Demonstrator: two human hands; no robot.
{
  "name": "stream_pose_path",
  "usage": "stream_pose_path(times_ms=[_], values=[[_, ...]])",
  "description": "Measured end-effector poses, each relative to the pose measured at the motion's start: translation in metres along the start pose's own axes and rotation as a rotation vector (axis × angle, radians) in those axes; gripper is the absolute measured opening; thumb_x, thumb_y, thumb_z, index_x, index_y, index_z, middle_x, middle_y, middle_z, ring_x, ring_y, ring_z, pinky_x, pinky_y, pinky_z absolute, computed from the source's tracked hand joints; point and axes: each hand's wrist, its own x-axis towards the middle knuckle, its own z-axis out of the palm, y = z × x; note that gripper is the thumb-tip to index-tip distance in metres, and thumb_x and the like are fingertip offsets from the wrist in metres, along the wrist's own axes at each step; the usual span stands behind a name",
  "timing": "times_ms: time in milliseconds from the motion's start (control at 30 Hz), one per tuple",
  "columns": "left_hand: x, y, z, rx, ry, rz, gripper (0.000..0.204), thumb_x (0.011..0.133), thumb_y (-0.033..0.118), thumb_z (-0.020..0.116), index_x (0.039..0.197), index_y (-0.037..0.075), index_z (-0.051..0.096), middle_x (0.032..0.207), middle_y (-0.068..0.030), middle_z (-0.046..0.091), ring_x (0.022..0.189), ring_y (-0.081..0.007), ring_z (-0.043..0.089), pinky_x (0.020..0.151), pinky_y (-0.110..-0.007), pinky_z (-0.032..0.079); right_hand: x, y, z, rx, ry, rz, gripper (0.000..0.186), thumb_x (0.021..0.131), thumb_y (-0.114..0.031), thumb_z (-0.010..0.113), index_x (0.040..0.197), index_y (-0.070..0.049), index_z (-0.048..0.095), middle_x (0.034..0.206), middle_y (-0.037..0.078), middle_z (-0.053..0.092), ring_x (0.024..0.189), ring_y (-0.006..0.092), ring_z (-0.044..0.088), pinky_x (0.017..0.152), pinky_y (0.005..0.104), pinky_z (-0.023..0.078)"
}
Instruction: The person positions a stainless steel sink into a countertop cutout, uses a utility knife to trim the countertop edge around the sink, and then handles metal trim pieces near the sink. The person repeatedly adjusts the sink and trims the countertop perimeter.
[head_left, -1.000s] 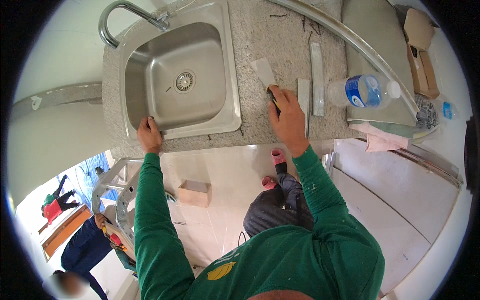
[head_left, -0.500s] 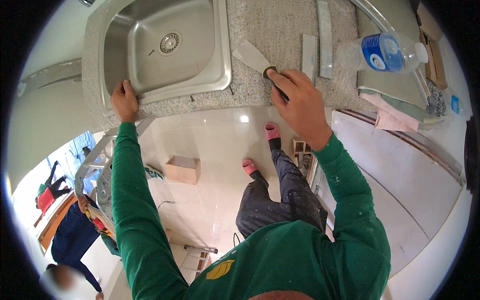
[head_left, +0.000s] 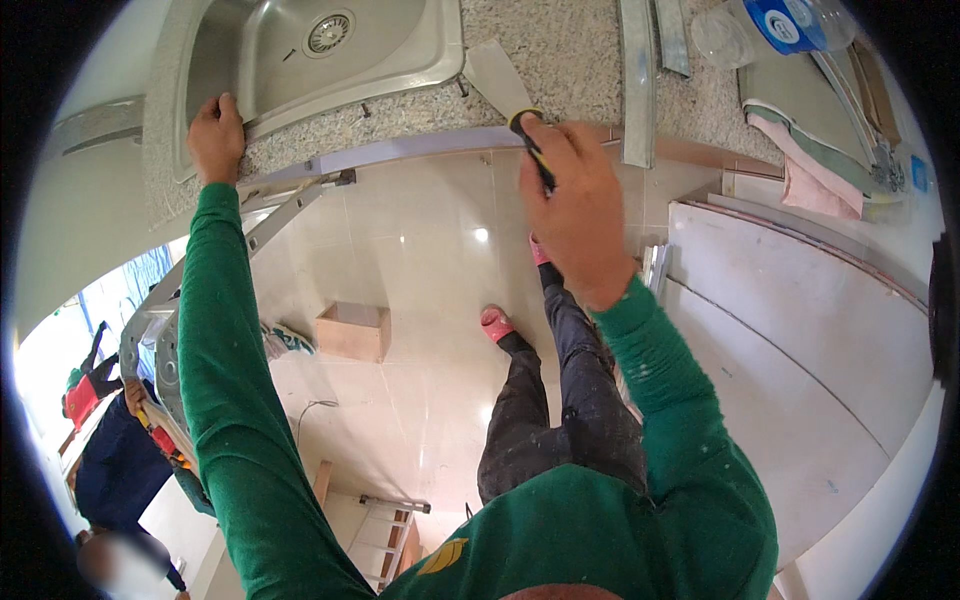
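A putty knife [head_left: 497, 82] with a wide metal blade and a black and yellow handle is in my right hand [head_left: 580, 210], fingers closed round the handle. Its blade lies over the speckled stone countertop [head_left: 550, 55], by the right front corner of a stainless steel sink [head_left: 400, 70]. My left hand [head_left: 216, 140] rests at the sink's left front corner, its fingers curled over the rim. Small dark screws [head_left: 366, 110] sit on the counter along the sink's front edge. Another screw [head_left: 289, 54] lies inside the basin near the drain [head_left: 328, 35].
Metal strips [head_left: 638, 90] lie on the counter at right, beside a plastic bottle [head_left: 785, 22] and a pink cloth [head_left: 815, 180]. White boards [head_left: 790, 300] lean at right. A wooden box [head_left: 353, 332] is on the tiled floor. At left are a ladder [head_left: 165, 310] and another person [head_left: 120, 460].
The view has tilted, so the sink and counter sit higher in it. My right hand has drawn the putty knife slightly toward me, beside the sink. My left hand stays at the rim.
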Motion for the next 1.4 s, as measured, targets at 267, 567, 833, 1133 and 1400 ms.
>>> stream_pose_path(times_ms=[267,567,833,1133,1400], values=[[0.0,-0.005,0.002,0.014,-0.069,-0.058,0.054,0.098,0.046,0.052,0.118,0.002,0.075,0.112,-0.0292,0.072,0.109,-0.0489,0.067,0.096,-0.052,0.051,0.01,-0.029,0.047,-0.021,0.247,0.081,0.034,0.091,-0.009,0.071,0.124,-0.001,0.068,0.115,0.02,0.056,0.102,0.0365,0.063,0.083,0.044,0.056],[0.01,-0.008,0.002,0.052,-0.048,-0.033,0.056,0.096,0.049,0.051,0.123,0.005,0.074,0.119,-0.0263,0.072,0.114,-0.0475,0.066,0.101,-0.051,0.051,0.007,-0.036,0.076,0.053,0.342,0.073,0.025,0.089,-0.005,0.069,0.113,0.003,0.067,0.11,0.019,0.056,0.102,0.0386,0.061,0.087,0.0462,0.052],[-0.001,0.01,-0.007,0.05,-0.074,-0.114,0.053,0.095,0.049,0.052,0.123,0.01,0.075,0.121,-0.023,0.073,0.116,-0.0447,0.067,0.101,-0.05,0.051,0.014,-0.032,0.078,-0.086,0.401,-0.091,0.027,0.081,0.0,0.068,0.107,-0.006,0.072,0.109,0.015,0.06,0.1,0.0357,0.056,0.088,0.0478,0.046],[-0.005,0.01,-0.007,0.031,-0.089,-0.063,0.055,0.095,0.048,0.051,0.121,0.006,0.075,0.119,-0.0244,0.073,0.114,-0.0476,0.066,0.1,-0.052,0.051,0.031,-0.017,0.068,-0.185,0.407,-0.157,0.021,0.087,-0.004,0.067,0.105,-0.012,0.076,0.098,0.007,0.07,0.087,0.03,0.06,0.079,0.0431,0.046],[0.001,0.01,-0.005,0.029,-0.044,-0.066,0.053,0.096,0.046,0.05,0.12,0.005,0.074,0.118,-0.0264,0.072,0.114,-0.048,0.066,0.1,-0.053,0.051,0.036,-0.021,0.08,-0.213,0.391,-0.161,0.026,0.08,-0.004,0.071,0.104,-0.015,0.075,0.104,0.005,0.065,0.091,0.0324,0.057,0.081,0.0468,0.042]])
